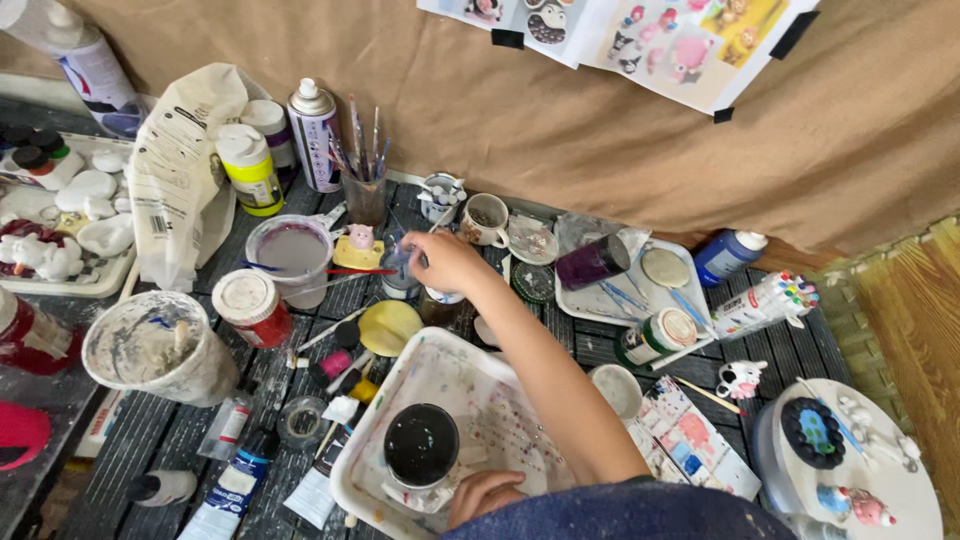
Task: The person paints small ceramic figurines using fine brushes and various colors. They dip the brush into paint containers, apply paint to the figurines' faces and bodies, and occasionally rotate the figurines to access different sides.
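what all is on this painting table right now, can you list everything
spray can: 1, silver and purple, back left
squeeze bottles: 2, white caps, beside the spray can
brush cup: 1, dark, full of brushes, back centre
red jar: 1, white lid, left of centre
water cup: 1, murky lilac water, behind the red jar
plaster tub: 1, white, stick inside, left
white tray: 1, paint-stained, front centre
black cup: 1, on the white tray
blue bottle: 1, white cap, right
marker pack: 1, multicolour, right
cat figurine: 1, white and black, right
right hand: reaching to a small clear cup
left hand: on the tray edge
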